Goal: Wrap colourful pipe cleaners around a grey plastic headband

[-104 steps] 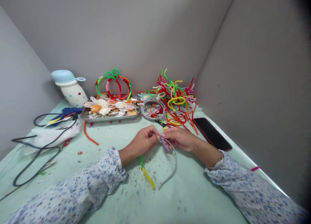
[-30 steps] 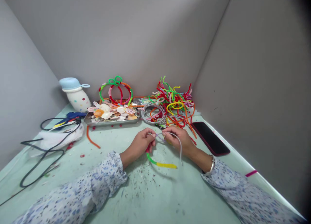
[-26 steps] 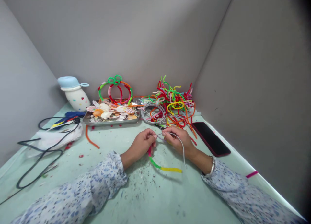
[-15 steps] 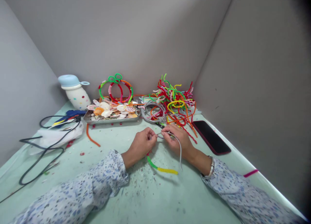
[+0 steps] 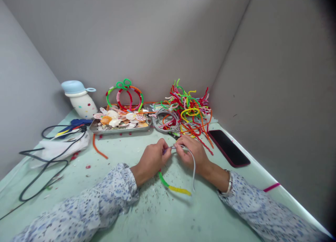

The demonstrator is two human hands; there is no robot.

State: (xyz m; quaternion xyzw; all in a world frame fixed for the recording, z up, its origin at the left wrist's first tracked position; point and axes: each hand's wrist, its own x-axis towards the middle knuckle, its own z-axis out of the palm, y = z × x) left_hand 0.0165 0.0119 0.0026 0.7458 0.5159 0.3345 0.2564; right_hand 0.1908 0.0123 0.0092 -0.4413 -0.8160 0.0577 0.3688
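Note:
My left hand (image 5: 154,158) is pinched closed on a grey wire (image 5: 194,166) in front of me. Close beside it, the thumb and fingers of my right hand (image 5: 193,153) grip the same wire, whose free end curves down past them. A fuzzy pipe-cleaner strip (image 5: 180,190), green then yellow, hangs from beneath my left hand over the table; how it joins the wire is hidden by the fingers. Just beyond my hands lie a coil of grey wire (image 5: 157,126) and a dark tool (image 5: 173,136), partly covered.
A metal tray (image 5: 123,130) of seashells stands behind, with pipe-cleaner hoops (image 5: 141,95) upright at its back. A heap of coloured pipe cleaners (image 5: 187,100) lies right of it. There are a phone (image 5: 229,149), a bottle (image 5: 83,105), black cable (image 5: 49,161) and a table (image 5: 147,217).
Both hands have closed around the wire with only a small shift. The wire's free end and the green-yellow strip hang slightly lower.

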